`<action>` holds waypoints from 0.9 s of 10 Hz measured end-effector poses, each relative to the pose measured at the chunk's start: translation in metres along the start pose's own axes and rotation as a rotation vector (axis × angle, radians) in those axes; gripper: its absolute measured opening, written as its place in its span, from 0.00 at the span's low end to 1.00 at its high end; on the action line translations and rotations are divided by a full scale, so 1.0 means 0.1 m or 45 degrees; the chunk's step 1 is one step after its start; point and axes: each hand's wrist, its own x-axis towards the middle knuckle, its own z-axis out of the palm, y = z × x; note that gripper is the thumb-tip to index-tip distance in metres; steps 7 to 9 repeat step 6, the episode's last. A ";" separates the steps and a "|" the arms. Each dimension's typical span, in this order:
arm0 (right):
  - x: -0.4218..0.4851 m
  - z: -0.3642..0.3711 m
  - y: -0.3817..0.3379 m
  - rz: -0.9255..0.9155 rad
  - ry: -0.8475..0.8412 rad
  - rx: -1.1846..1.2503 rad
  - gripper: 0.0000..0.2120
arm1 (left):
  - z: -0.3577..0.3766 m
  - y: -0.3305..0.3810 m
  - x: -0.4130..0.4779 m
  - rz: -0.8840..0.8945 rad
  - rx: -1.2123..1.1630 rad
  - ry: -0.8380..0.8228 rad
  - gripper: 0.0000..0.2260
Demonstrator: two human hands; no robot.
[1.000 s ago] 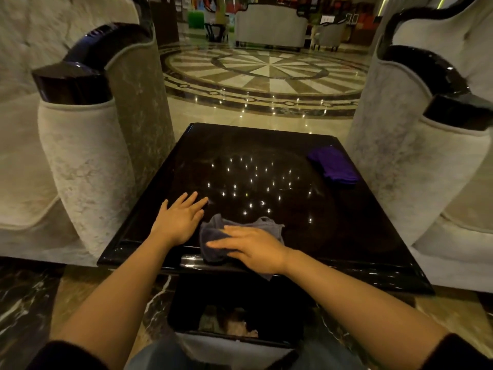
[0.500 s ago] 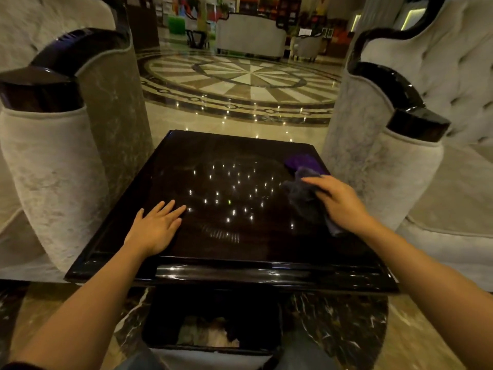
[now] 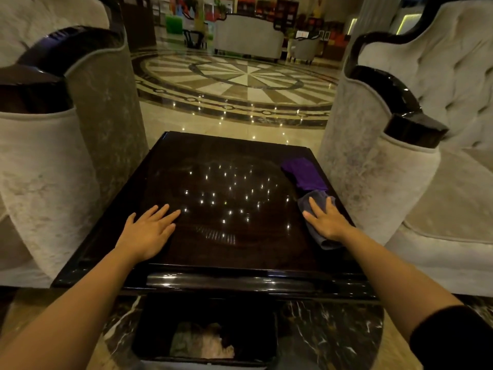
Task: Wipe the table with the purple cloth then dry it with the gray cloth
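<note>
A glossy dark square table (image 3: 229,263) stands between two armchairs. The purple cloth (image 3: 304,173) lies crumpled at the table's far right edge. Just nearer than it, the gray cloth (image 3: 314,200) lies flat at the right edge, touching the purple cloth. My right hand (image 3: 329,222) presses palm-down on the gray cloth with fingers spread, covering its middle part. My left hand (image 3: 148,232) rests flat on the bare tabletop at the near left, holding nothing.
Pale upholstered armchairs with black arm caps flank the table closely, one on the left (image 3: 53,161) and one on the right (image 3: 386,161). A dark bin (image 3: 205,335) with crumpled paper sits below the table's near edge. Polished patterned floor (image 3: 240,84) lies beyond.
My right hand slid the gray cloth from the near middle of the table across to the right edge, beside the purple cloth. My left hand stayed flat at the near left.
</note>
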 end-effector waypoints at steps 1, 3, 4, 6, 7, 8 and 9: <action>-0.01 -0.04 -0.04 0.043 -0.046 -0.205 0.29 | -0.09 0.02 0.00 -0.010 0.051 -0.086 0.20; -0.41 -0.32 -0.41 0.067 -0.075 -0.380 0.29 | -0.62 0.28 -0.10 -0.053 0.333 -0.188 0.22; -0.74 -0.52 -0.58 -0.028 -0.199 -0.446 0.33 | -0.97 0.48 -0.27 -0.019 0.437 -0.126 0.23; -1.42 -1.61 -1.14 -0.093 -0.316 -0.299 0.36 | -2.36 0.91 -0.69 0.044 0.321 -0.031 0.25; -1.42 -1.61 -1.14 -0.093 -0.316 -0.299 0.36 | -2.36 0.91 -0.69 0.044 0.321 -0.031 0.25; -1.42 -1.61 -1.14 -0.093 -0.316 -0.299 0.36 | -2.36 0.91 -0.69 0.044 0.321 -0.031 0.25; -1.42 -1.61 -1.14 -0.093 -0.316 -0.299 0.36 | -2.36 0.91 -0.69 0.044 0.321 -0.031 0.25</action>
